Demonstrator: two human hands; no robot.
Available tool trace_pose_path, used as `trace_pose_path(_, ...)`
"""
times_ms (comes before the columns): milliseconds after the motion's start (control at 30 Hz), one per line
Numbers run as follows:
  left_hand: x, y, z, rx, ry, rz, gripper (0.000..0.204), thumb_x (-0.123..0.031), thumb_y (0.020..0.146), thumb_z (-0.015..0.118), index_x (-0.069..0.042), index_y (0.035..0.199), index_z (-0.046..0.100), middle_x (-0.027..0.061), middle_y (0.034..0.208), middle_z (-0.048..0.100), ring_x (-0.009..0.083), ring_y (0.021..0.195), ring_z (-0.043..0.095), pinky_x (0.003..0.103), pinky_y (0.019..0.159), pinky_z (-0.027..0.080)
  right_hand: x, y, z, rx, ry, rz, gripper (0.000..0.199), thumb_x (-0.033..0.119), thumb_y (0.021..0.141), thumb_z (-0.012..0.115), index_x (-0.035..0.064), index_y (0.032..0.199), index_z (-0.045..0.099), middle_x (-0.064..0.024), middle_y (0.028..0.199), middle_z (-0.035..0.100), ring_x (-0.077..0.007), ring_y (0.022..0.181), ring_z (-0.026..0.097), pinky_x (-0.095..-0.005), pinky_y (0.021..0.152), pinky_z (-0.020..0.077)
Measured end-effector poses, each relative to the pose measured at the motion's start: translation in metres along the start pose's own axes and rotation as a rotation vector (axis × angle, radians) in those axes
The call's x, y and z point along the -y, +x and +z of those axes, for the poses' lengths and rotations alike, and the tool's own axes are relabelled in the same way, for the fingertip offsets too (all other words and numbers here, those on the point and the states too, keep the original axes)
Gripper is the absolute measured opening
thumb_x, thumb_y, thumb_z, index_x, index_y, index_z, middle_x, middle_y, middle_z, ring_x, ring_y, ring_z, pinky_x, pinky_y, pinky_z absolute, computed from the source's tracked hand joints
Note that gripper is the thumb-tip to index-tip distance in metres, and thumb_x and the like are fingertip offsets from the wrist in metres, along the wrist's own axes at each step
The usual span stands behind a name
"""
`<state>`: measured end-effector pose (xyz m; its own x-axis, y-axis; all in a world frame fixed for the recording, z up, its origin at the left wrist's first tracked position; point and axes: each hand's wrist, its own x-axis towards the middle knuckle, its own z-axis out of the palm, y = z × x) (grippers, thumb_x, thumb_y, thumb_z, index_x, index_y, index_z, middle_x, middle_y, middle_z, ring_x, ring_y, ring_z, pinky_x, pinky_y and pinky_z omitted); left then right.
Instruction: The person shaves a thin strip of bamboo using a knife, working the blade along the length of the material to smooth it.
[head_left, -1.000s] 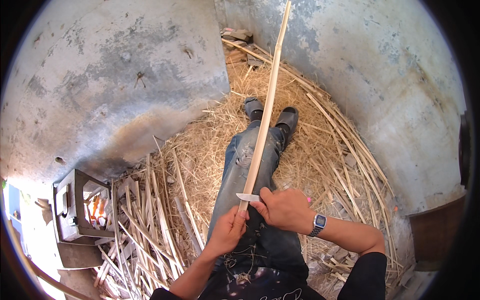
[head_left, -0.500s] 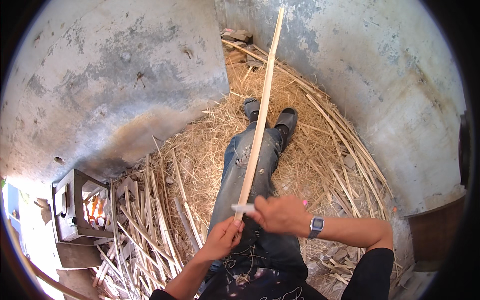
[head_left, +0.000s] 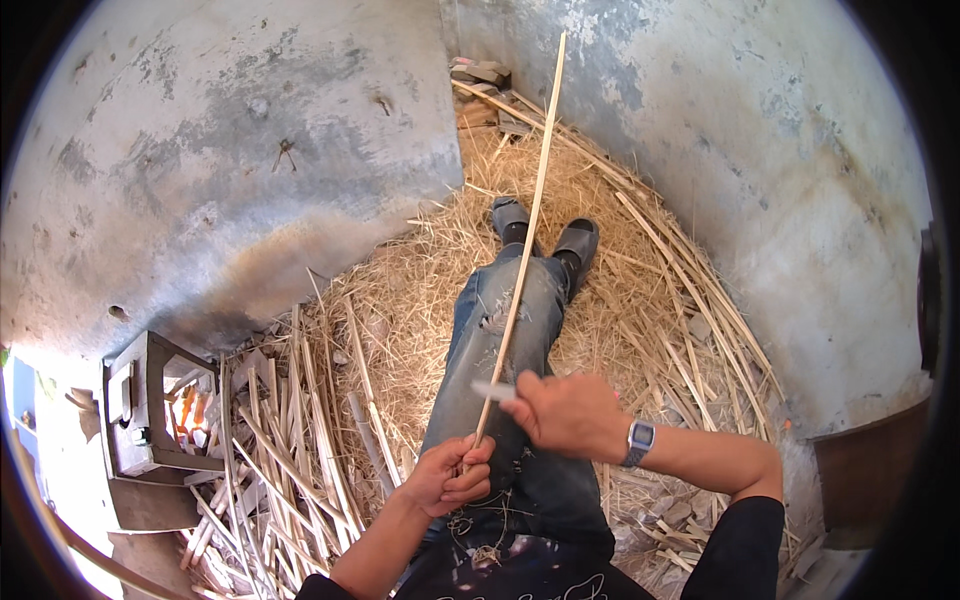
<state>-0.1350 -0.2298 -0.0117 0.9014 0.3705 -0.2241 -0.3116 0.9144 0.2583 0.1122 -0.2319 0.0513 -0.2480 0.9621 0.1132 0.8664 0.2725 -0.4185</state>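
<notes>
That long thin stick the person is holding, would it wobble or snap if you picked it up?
The long thin stick would probably bend and wobble, since it is very slender and reaches far past the shoes. It looks light: the left hand grips only its lower end. It likely snaps if bent hard, like the split strips piled nearby.

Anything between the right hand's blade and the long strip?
Nothing visible. The right hand holds the blade directly against the long strip, just above the left hand, whose grip is at the strip's lower end.
</notes>
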Motion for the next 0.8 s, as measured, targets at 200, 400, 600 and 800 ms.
trace_pose_path(200,-0.002,-0.001,-0.007,-0.027,-0.068,0.019,0.039,-0.037,0.117,0.034,-0.015,0.086,0.042,-0.0052,0.049,0.033,0.0077,0.040,0.030,0.022,0.041,0.024,-0.013,0.017,-0.004,-0.031,-0.089,-0.015,0.045,0.050,0.106,0.057,0.0079,0.088,0.059,-0.0157,0.058,0.064,-0.0377,0.050,0.066,-0.0500,0.045,0.0520)
trace_pose_path(400,-0.004,-0.005,-0.002,-0.072,0.149,0.021,0.040,-0.037,0.117,0.035,-0.014,0.086,0.041,-0.0048,0.049,0.032,0.0075,0.041,0.028,0.022,0.040,0.023,-0.011,0.006,0.002,-0.010,-0.214,-0.148,0.045,0.049,0.107,0.055,0.0099,0.086,0.060,-0.0141,0.057,0.063,-0.0349,0.048,0.066,-0.0482,0.041,0.0493)
trace_pose_path(600,-0.006,-0.003,0.004,-0.035,0.138,0.030,0.041,-0.039,0.117,0.037,-0.014,0.085,0.042,-0.0048,0.049,0.032,0.0074,0.041,0.026,0.023,0.040,0.022,-0.001,0.002,0.002,-0.049,-0.256,-0.136,0.045,0.051,0.107,0.055,0.0117,0.084,0.059,-0.0112,0.056,0.063,-0.0312,0.045,0.065,-0.0486,0.040,0.0487)
trace_pose_path(800,0.001,-0.018,0.003,-0.091,0.287,0.026,0.043,-0.042,0.116,0.039,-0.013,0.084,0.043,-0.0044,0.050,0.034,0.0072,0.042,0.026,0.024,0.041,0.021,-0.064,0.044,-0.018,-0.244,-0.300,0.043,0.047,0.053,0.105,0.056,0.0110,0.083,0.058,-0.0123,0.056,0.062,-0.0334,0.044,0.064,-0.0490,0.041,0.0495)
